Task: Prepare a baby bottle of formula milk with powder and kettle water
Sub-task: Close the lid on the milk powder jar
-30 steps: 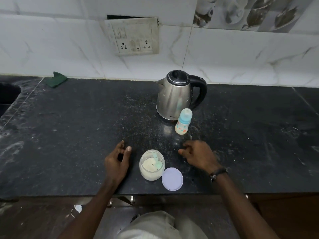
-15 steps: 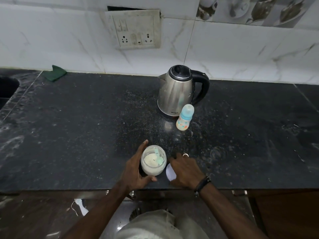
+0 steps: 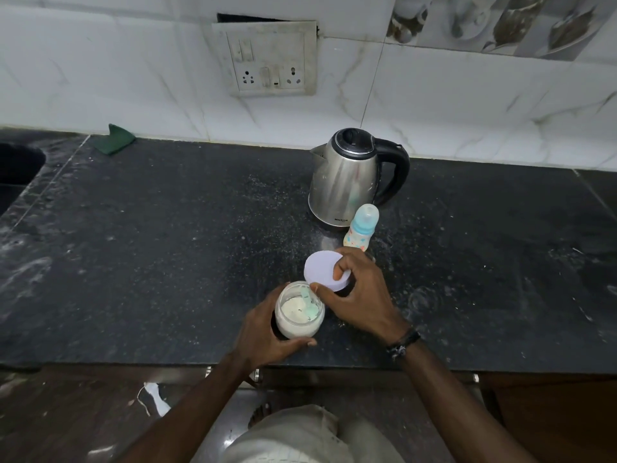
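Observation:
An open glass jar (image 3: 299, 312) of white formula powder stands near the counter's front edge, a green scoop lying inside it. My left hand (image 3: 267, 332) grips the jar from its left side. My right hand (image 3: 359, 294) holds the jar's lilac lid (image 3: 325, 269) tilted in the air, just above and to the right of the jar's mouth. Behind the lid stands a small baby bottle (image 3: 361, 228) with a blue collar and clear cap. A steel kettle (image 3: 347, 177) with a black handle sits right behind the bottle.
The black stone counter (image 3: 167, 245) is dusted with powder. A green cloth (image 3: 115, 138) lies at the back left by the wall. A dark sink (image 3: 16, 172) opens at the far left. A socket plate (image 3: 267, 58) is on the tiled wall.
My left hand moved in and took hold of the jar. My right hand picked the lilac lid up from the counter and raised it beside the jar's mouth.

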A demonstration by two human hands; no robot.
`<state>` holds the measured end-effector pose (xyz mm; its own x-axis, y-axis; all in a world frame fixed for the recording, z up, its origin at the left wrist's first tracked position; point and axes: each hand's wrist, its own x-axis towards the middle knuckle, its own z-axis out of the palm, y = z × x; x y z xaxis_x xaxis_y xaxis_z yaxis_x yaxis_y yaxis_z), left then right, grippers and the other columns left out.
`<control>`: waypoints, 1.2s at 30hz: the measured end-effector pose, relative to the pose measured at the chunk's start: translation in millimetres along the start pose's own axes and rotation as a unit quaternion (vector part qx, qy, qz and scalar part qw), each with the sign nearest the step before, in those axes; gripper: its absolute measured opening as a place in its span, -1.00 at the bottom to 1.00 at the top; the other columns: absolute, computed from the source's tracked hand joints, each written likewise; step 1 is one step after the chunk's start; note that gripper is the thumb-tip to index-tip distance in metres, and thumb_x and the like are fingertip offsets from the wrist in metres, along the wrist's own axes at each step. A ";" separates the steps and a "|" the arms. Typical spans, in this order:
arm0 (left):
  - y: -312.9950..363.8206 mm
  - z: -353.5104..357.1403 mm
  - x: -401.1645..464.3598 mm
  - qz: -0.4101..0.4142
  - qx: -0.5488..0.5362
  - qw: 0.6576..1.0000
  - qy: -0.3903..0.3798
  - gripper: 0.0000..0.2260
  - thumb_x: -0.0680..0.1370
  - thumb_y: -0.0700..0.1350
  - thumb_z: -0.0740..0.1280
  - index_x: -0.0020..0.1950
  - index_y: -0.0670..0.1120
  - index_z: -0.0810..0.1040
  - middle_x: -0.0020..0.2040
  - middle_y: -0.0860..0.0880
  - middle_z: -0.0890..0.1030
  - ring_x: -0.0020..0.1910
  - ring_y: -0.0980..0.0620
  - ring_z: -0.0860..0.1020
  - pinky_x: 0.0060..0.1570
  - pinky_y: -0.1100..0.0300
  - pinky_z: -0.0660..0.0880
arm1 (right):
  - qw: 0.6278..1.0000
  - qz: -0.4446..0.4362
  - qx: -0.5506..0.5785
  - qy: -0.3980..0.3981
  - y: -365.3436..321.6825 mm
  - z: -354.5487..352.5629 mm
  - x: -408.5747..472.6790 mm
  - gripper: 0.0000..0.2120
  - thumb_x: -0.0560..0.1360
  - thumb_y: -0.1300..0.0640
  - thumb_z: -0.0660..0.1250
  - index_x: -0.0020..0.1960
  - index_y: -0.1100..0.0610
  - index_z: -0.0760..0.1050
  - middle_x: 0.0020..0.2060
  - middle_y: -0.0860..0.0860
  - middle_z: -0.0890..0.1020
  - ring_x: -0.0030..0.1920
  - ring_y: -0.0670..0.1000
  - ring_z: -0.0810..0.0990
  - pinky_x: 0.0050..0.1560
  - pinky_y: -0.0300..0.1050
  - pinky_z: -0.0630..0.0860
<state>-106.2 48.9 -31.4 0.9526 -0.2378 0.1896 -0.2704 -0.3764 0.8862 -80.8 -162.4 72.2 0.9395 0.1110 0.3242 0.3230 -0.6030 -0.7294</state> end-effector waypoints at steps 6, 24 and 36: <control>4.8 0.0 -1.8 -0.017 -0.024 0.999 0.012 -0.12 0.20 0.11 0.72 0.44 -0.05 0.47 0.32 0.16 0.59 0.27 0.20 0.59 0.26 0.25 0.53 | 0.991 -0.052 -0.048 -0.112 -10.8 5.0 -1.8 -0.69 0.27 -0.07 0.55 -0.33 0.02 0.45 0.18 -0.03 0.60 0.14 -0.03 0.53 0.06 -0.03 0.48; -2.4 6.0 -8.4 -0.048 0.006 0.998 0.039 -0.23 0.23 0.16 0.63 0.38 0.02 0.49 0.28 0.13 0.61 0.25 0.31 0.56 0.20 0.31 0.52 | 0.888 -0.123 -0.249 -0.365 -43.7 13.0 8.4 -0.37 0.32 0.06 0.32 0.38 -0.21 0.37 0.21 0.04 0.42 0.06 0.19 0.52 -0.02 0.12 0.55; -2.4 5.8 -4.7 -0.085 0.007 0.996 0.016 -0.19 0.22 0.11 0.71 0.39 -0.10 0.53 0.27 0.01 0.66 0.26 0.13 0.61 0.21 0.22 0.53 | 0.869 -0.150 -0.376 -0.284 -81.7 12.7 19.7 -0.52 0.44 -0.27 0.35 0.15 0.09 0.53 0.02 0.15 0.60 -0.02 0.20 0.60 -0.17 -0.04 0.30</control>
<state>-110.8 45.8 -36.9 0.9887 -0.1412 0.0505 -0.1063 -0.4221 0.9003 -87.2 -100.9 130.6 0.7999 0.5955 -0.0742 0.5975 -0.8018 0.0056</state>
